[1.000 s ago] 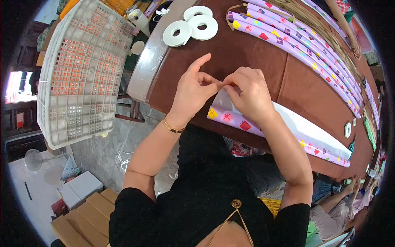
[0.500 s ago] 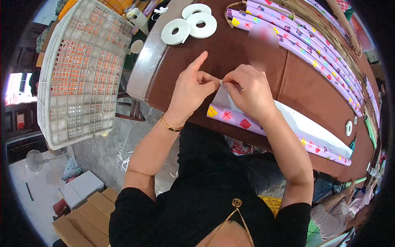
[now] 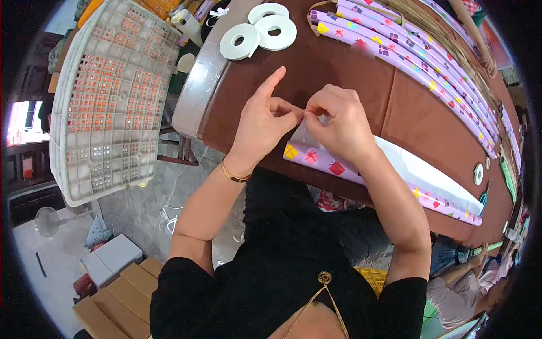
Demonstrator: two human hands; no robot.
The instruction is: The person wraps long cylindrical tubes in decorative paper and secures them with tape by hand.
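Note:
A purple patterned paper roll (image 3: 337, 168) lies along the near table edge, its white inner side (image 3: 420, 169) showing. Over the roll's left end, my right hand (image 3: 340, 120) pinches at the tip of the loose white corner. Just left of it, my left hand (image 3: 264, 124) has thumb and a finger pressed together, the index finger stretched out. The fingertips of both hands nearly touch; whatever lies between them is too small to make out. Three white tape rolls (image 3: 275, 33) rest at the table's far left.
Several long purple rolls (image 3: 429, 79) lie across the table's far side. A large plastic crate (image 3: 113, 107) stands at the left, above cardboard boxes (image 3: 121, 291). Another person's arm (image 3: 477, 37) reaches in at the top right; a person (image 3: 460, 294) is at the lower right.
My right hand has shifted slightly up, its fingers more curled at the paper's corner. My left hand has hardly moved.

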